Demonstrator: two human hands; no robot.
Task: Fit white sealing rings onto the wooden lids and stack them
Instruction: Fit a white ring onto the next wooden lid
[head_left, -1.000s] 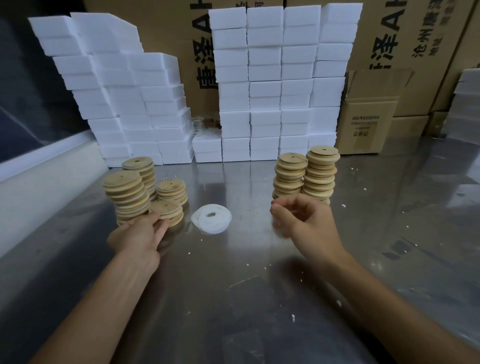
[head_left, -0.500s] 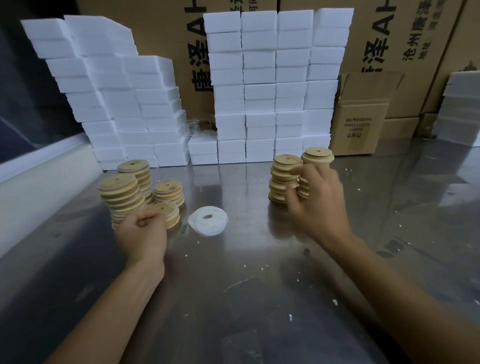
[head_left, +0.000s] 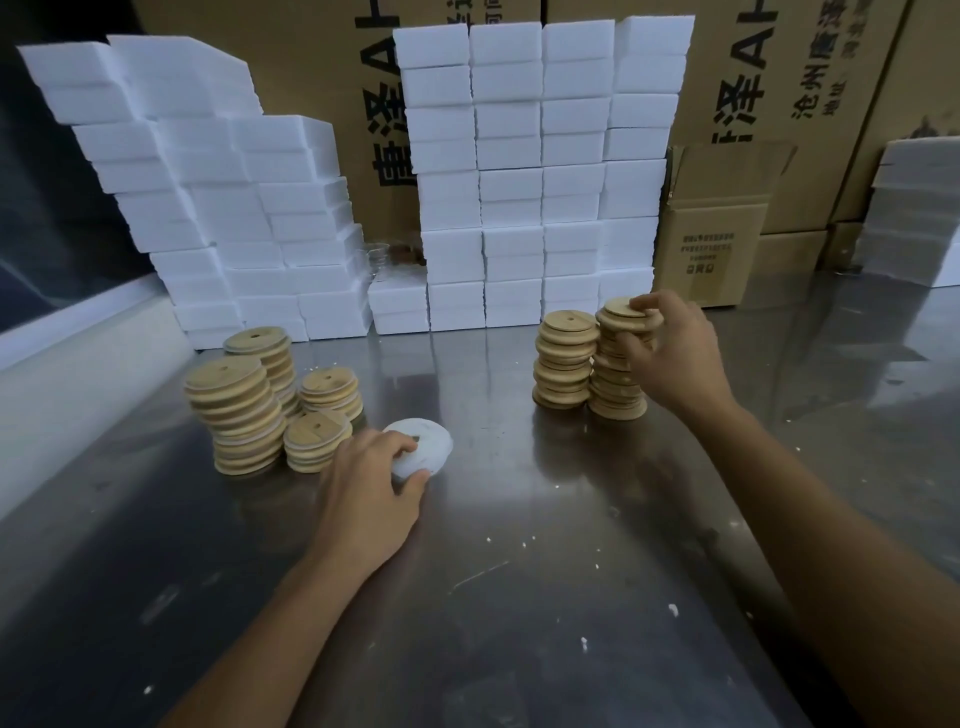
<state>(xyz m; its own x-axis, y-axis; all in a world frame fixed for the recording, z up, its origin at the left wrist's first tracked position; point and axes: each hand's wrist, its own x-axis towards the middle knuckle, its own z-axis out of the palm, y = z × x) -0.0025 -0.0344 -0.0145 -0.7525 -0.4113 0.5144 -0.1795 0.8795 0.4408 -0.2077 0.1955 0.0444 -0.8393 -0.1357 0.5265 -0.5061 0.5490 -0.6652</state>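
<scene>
A: Nearest you, the steel worktop (head_left: 519, 597) is bare apart from white crumbs; both your forearms cross it, with wide open room between them.

B: And my left hand?

A: Your left hand (head_left: 371, 499) lies low, palm down, fingers and thumb curled round the near edge of the white sealing rings (head_left: 423, 449), a small flat pile. That grip is closed on the pile. Just left of it stand four stacks of wooden lids (head_left: 239, 415), packed close; the shortest almost touches your knuckles, so little room on that side.

B: The right?

A: Your right hand (head_left: 670, 353) is raised, wrist bent, fingers spread over the top lid (head_left: 626, 314) of the right-hand stack (head_left: 618, 384), thumb against the stack's side. The grip pinches that top lid, which sits slightly askew. A second stack (head_left: 563, 361) touches it on the left. Clear worktop lies between the two groups and to the far right.

B: Behind?

A: White foam blocks (head_left: 519, 171) walled along the back edge, cardboard boxes (head_left: 717, 228) behind them.
</scene>
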